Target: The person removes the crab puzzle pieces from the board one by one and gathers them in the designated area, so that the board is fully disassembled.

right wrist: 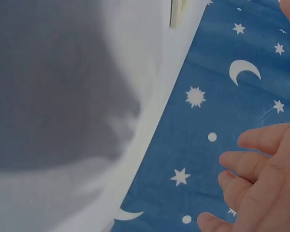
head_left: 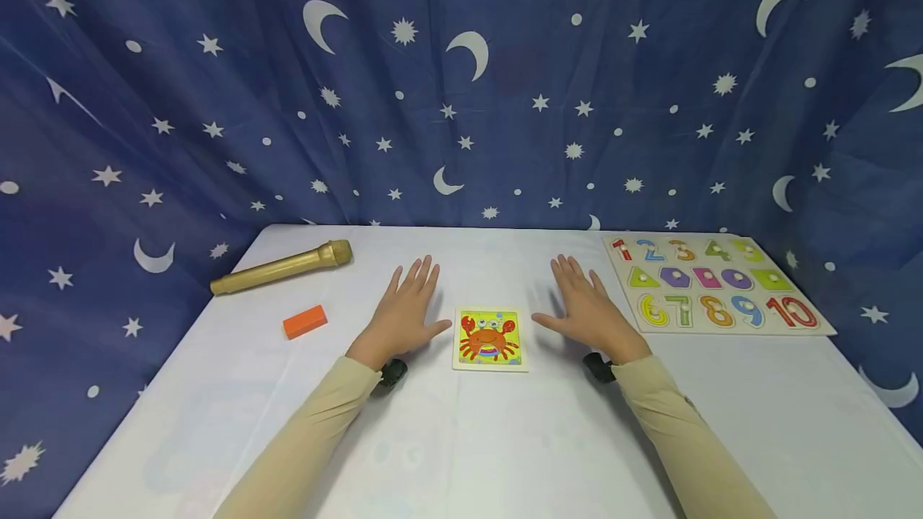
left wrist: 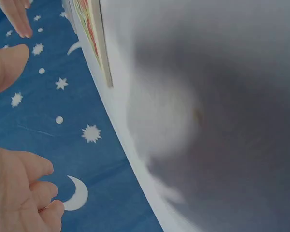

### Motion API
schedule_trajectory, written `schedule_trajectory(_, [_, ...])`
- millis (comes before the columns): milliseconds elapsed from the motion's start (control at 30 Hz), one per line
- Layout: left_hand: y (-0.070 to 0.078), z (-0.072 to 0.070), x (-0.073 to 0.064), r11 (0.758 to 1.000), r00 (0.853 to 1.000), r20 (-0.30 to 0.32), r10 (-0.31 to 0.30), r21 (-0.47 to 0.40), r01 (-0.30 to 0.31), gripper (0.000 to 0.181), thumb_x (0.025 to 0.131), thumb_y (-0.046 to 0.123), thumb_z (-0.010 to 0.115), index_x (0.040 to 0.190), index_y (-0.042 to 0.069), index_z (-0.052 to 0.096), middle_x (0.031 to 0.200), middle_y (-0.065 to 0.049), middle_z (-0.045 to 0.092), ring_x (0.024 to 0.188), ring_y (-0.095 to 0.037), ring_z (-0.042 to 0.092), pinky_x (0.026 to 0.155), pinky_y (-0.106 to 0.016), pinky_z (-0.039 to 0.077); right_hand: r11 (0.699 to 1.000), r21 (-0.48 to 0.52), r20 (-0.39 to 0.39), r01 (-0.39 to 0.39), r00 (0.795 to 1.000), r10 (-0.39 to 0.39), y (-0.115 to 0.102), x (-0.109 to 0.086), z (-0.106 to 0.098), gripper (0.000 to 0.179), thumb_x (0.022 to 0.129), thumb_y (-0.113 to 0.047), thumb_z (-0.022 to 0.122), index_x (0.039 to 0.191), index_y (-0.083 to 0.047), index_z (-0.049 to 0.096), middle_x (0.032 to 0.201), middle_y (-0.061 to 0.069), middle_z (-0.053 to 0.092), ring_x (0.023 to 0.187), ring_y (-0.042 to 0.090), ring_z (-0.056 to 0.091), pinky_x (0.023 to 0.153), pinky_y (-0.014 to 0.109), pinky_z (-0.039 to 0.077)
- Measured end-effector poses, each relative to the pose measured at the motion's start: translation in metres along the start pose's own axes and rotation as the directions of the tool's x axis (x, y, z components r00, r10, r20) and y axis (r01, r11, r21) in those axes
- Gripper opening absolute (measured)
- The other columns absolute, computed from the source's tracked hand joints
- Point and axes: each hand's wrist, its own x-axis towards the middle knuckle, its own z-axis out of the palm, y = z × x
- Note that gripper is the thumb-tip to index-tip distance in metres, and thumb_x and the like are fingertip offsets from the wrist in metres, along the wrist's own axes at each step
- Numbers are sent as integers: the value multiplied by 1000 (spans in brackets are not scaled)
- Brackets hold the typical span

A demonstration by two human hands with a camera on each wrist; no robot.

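Observation:
A small square crab puzzle [head_left: 490, 339] with a pale wooden frame lies flat near the middle of the white table. Just left of it is my left hand [head_left: 405, 317], fingers straight and thumb pointing toward the puzzle without holding it. My right hand [head_left: 590, 312] mirrors this on the other side, also extended and holding nothing. In the left wrist view, part of the puzzle's edge [left wrist: 102, 53] shows beyond the left hand [left wrist: 17, 188]. The right wrist view has the fingers of the right hand [right wrist: 266, 179] apart, with a corner of the puzzle [right wrist: 177, 13] at the top.
At the back left lies a gold microphone [head_left: 284, 267], and nearer is an orange block [head_left: 305, 322]. A wooden number and shape board [head_left: 688, 303] lies at the back right. Behind the table [head_left: 461, 439] hangs a blue curtain [head_left: 505, 158] with moons and stars.

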Motion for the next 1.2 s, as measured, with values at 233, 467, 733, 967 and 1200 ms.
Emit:
schedule_trajectory(233, [10,0,-11,998,998,2,57,33,-57,91,88,56,53,151,5,13,159,-13,6,148,-27,7,120,-47,3,998,31,-8,55,998,-55,-3,-7,4,95,84,-51,62,148,4,17,156,22,14,146,37,9,116,59,6])
schedule_trajectory(467, [21,-2,-21,994,994,52,97,53,-100,93,86,58,55,151,6,13,160,-9,6,148,-25,6,121,-46,4,992,49,6,120,993,-120,-9,-16,10,96,82,-51,65,149,1,19,156,19,18,146,35,12,116,58,9])
schedule_trajectory(733, [22,9,-29,986,973,168,161,11,-165,102,80,65,58,151,5,17,159,-10,11,148,-25,9,121,-45,7,978,66,112,197,973,-204,-13,-30,24,103,75,-54,70,148,1,22,154,17,26,144,34,20,116,57,15])
schedule_trajectory(967, [24,9,-23,985,950,266,161,14,-171,108,75,71,58,150,5,17,159,-9,13,148,-25,11,121,-45,8,972,60,210,229,949,-237,-17,-26,27,105,72,-57,72,147,1,26,153,16,30,144,32,23,117,54,16])
schedule_trajectory(1200, [21,9,-11,987,939,315,136,37,-155,109,73,75,55,150,6,20,158,-8,15,147,-23,13,121,-43,8,971,51,236,235,942,-240,-16,-10,24,103,70,-54,76,146,-1,30,151,16,33,142,32,27,116,55,19])
